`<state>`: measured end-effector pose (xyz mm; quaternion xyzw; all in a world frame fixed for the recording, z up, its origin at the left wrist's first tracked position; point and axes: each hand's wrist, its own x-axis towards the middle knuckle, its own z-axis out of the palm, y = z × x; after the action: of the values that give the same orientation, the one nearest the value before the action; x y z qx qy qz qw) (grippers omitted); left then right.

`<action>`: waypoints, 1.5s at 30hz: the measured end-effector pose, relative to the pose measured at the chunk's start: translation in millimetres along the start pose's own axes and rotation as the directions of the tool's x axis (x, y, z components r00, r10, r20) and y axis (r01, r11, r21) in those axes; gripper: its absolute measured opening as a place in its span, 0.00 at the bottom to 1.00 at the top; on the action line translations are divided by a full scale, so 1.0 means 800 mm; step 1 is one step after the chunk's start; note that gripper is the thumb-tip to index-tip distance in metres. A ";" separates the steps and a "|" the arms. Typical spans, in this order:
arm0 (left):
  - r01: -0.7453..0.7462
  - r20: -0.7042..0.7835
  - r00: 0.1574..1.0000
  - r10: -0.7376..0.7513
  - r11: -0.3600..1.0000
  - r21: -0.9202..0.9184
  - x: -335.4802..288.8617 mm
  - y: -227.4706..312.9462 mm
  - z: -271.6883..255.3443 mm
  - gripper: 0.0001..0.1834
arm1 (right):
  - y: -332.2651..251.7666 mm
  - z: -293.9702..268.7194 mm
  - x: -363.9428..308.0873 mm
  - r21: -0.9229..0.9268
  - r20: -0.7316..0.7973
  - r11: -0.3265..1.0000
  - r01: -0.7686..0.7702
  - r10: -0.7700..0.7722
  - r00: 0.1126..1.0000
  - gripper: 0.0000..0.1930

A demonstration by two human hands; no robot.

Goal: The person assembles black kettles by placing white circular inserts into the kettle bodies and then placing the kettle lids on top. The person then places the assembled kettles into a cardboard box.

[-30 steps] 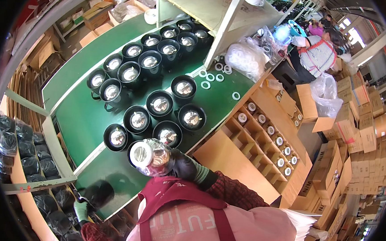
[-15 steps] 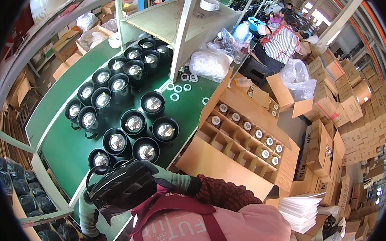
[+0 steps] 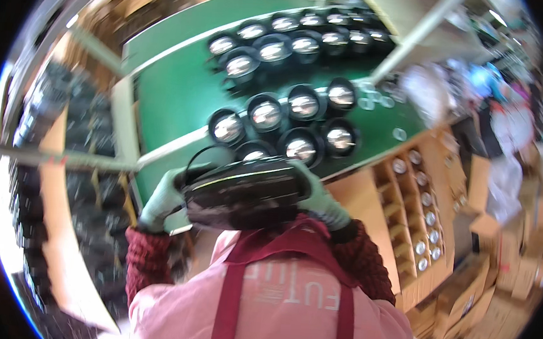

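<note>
A glossy black thermos jug (image 3: 244,196) lies tilted on its side between my hands, in front of my chest. My left hand (image 3: 165,198), in a grey-green glove, grips one end beside its thin loop handle (image 3: 198,158). At the other end, my gloved right hand (image 3: 321,201) is closed round the jug. Just beyond, on the green table (image 3: 175,109), stand several black thermos jugs (image 3: 266,114) with silvery glass liners showing in their round openings. The jug I hold partly covers the nearest of them. My fingertips are partly hidden by it.
To the right is a divided cardboard box (image 3: 400,222) holding several silver-topped cylinders. White rings (image 3: 377,100) lie on the table near a post (image 3: 413,38). Dark wrapped goods (image 3: 95,214) are stacked at left. Another person (image 3: 510,126) is at the far right, blurred.
My view has swung leftward, so the table and box appear turned. The jug has come up level before my chest, still in both hands; my left hand now shows more fully.
</note>
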<state>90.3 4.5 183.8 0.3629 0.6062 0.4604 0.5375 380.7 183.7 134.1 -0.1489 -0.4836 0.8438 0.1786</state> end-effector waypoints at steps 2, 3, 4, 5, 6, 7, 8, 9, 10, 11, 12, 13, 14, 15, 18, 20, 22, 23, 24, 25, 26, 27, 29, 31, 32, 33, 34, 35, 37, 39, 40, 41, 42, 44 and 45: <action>-0.123 0.013 0.992 0.122 0.978 0.167 -0.016 -0.019 -0.013 0.37 | 0.025 -0.011 0.020 -0.165 0.062 0.985 0.050 -0.040 0.997 0.39; -0.101 -0.047 0.993 0.109 0.986 0.134 -0.024 -0.025 -0.012 0.37 | 0.022 -0.001 0.026 -0.182 0.076 0.983 0.003 0.012 0.997 0.39; -0.082 -0.104 0.990 0.093 0.992 0.100 -0.034 -0.030 -0.013 0.37 | 0.021 0.014 0.032 -0.200 0.088 0.979 -0.044 0.063 0.994 0.39; -0.132 -0.088 0.983 0.160 0.957 0.259 -0.038 -0.037 -0.019 0.37 | 0.036 0.024 0.039 -0.222 0.096 0.975 0.008 0.013 0.995 0.36; -0.175 -0.056 0.975 0.217 0.893 0.415 -0.044 -0.042 -0.023 0.37 | 0.047 0.032 0.043 -0.154 0.085 0.988 -0.019 0.033 0.996 0.35; -0.151 -0.103 0.975 0.198 0.925 0.350 -0.052 -0.048 -0.026 0.37 | 0.057 0.040 0.046 -0.084 0.072 0.995 -0.048 0.054 0.996 0.34; -0.008 -0.257 0.966 -0.021 0.994 -0.111 -0.063 -0.090 -0.040 0.36 | 0.065 0.048 0.052 -0.019 0.070 0.997 -0.077 0.078 0.994 0.33; -0.051 -0.253 0.967 -0.009 0.972 -0.228 -0.066 -0.092 -0.039 0.36 | 0.055 0.064 0.060 0.146 0.062 0.975 -0.166 0.159 0.985 0.32; -0.075 -0.201 0.967 0.154 0.933 0.353 -0.072 -0.089 -0.038 0.35 | 0.071 0.067 0.068 0.126 0.092 0.990 -0.062 0.050 0.994 0.31; -0.070 -0.144 0.938 0.316 0.577 0.814 -0.072 -0.060 -0.026 0.34 | 0.068 0.077 0.075 -0.243 0.216 0.946 0.213 -0.161 0.963 0.30; -0.104 -0.197 0.954 0.225 0.866 0.488 -0.063 -0.105 -0.045 0.35 | 0.074 0.089 0.078 -0.480 0.311 0.793 0.375 -0.246 0.918 0.28; -0.107 -0.244 0.940 0.237 0.887 0.449 -0.065 -0.111 -0.043 0.37 | 0.080 0.101 0.082 -0.651 0.400 0.558 0.515 -0.325 0.857 0.26; -0.113 -0.292 0.924 0.247 0.906 0.407 -0.065 -0.110 -0.036 0.38 | 0.086 0.109 0.098 -0.692 0.446 0.456 0.559 -0.339 0.829 0.24; -0.059 -0.327 0.941 0.086 0.994 0.091 -0.062 -0.135 -0.038 0.39 | 0.091 0.114 0.110 -0.746 0.489 0.357 0.562 -0.277 0.827 0.22; 0.359 -0.243 0.821 -0.517 0.798 -0.485 -0.069 -0.240 -0.099 0.37 | 0.121 0.123 0.141 -0.778 0.602 0.091 0.622 -0.180 0.778 0.14; 0.673 -0.803 0.464 -0.374 0.738 0.045 -0.128 -0.428 -0.165 0.33 | 0.179 0.128 0.153 -0.684 0.729 -0.126 0.718 -0.150 0.668 0.10; 0.207 -0.864 0.443 -0.238 0.965 -0.160 -0.062 -0.328 -0.130 0.25 | 0.224 0.098 0.180 -0.666 0.724 -0.279 0.691 -0.020 0.689 0.10; 0.043 -0.859 0.494 -0.133 0.991 -0.129 -0.049 -0.294 -0.108 0.24 | 0.230 0.098 0.184 -0.689 0.666 -0.336 0.642 0.053 0.744 0.11; -0.127 -0.850 0.527 -0.025 0.986 -0.108 -0.036 -0.265 -0.083 0.24 | 0.233 0.096 0.186 -0.700 0.599 -0.397 0.594 0.129 0.791 0.11; -0.086 -0.798 0.555 0.234 0.971 0.225 -0.018 -0.241 -0.060 0.25 | 0.241 0.086 0.191 -0.692 0.537 -0.465 0.553 0.181 0.824 0.13; -0.065 -0.663 0.589 0.463 0.844 0.532 0.000 -0.221 -0.040 0.26 | 0.250 0.072 0.193 -0.709 0.520 -0.449 0.544 0.188 0.833 0.13; -0.001 -0.591 0.687 0.424 0.813 0.582 0.017 -0.203 -0.022 0.27 | 0.252 0.062 0.191 -0.707 0.545 -0.422 0.568 0.187 0.817 0.14; 0.074 -0.489 0.801 0.345 0.754 0.653 0.040 -0.189 0.003 0.29 | 0.240 0.056 0.175 -0.736 0.549 -0.386 0.556 0.141 0.824 0.16; 0.115 -0.452 0.858 0.245 0.766 0.633 0.058 -0.178 0.017 0.32 | 0.185 0.053 0.154 -0.854 0.452 -0.226 0.469 0.125 0.883 0.19; 0.106 -0.421 0.860 0.288 0.706 0.700 0.072 -0.176 0.021 0.36 | 0.169 0.037 0.146 -0.901 0.408 -0.128 0.415 0.077 0.910 0.21; 0.201 -0.449 0.877 0.171 0.717 0.667 0.082 -0.158 0.030 0.39 | 0.154 0.020 0.136 -0.920 0.391 -0.069 0.387 -0.054 0.919 0.22; 0.296 -0.470 0.881 0.051 0.716 0.632 0.093 -0.144 0.039 0.41 | 0.139 0.007 0.126 -0.954 0.299 -0.036 0.297 -0.182 0.937 0.23; 0.240 -0.430 0.889 0.159 0.638 0.732 0.106 -0.160 0.043 0.46 | 0.126 -0.009 0.114 -0.976 0.199 0.036 0.215 -0.260 0.945 0.23; 0.323 -0.445 0.891 0.089 0.564 0.760 0.131 -0.161 0.060 0.44 | 0.108 -0.040 0.087 -0.987 0.009 0.149 0.057 -0.309 0.951 0.22; 0.409 -0.505 0.862 0.043 0.528 0.744 0.161 -0.167 0.063 0.39 | 0.106 -0.062 0.069 -0.990 -0.080 0.138 -0.030 -0.379 0.922 0.24; 0.441 -0.526 0.850 0.015 0.524 0.728 0.169 -0.168 0.060 0.38 | 0.112 -0.073 0.064 -0.988 -0.126 0.136 -0.076 -0.407 0.905 0.25; 0.466 -0.535 0.844 -0.020 0.519 0.716 0.172 -0.165 0.063 0.38 | 0.114 -0.078 0.054 -0.973 -0.228 0.121 -0.196 -0.381 0.896 0.28; 0.493 -0.546 0.836 -0.056 0.513 0.703 0.175 -0.164 0.064 0.37 | 0.115 -0.083 0.052 -0.967 -0.253 0.085 -0.239 -0.391 0.885 0.33; 0.494 -0.573 0.820 -0.003 0.510 0.704 0.183 -0.162 0.060 0.37 | 0.115 -0.088 0.062 -0.922 -0.385 0.074 -0.380 -0.288 0.877 0.36; 0.507 -0.578 0.816 -0.009 0.492 0.708 0.182 -0.160 0.065 0.38 | 0.115 -0.090 0.063 -0.911 -0.411 0.057 -0.409 -0.218 0.885 0.40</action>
<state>125.7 109.2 16.4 0.3417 0.9164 0.0991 0.1833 351.5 217.7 15.0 -0.4519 -0.8587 0.2299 0.0742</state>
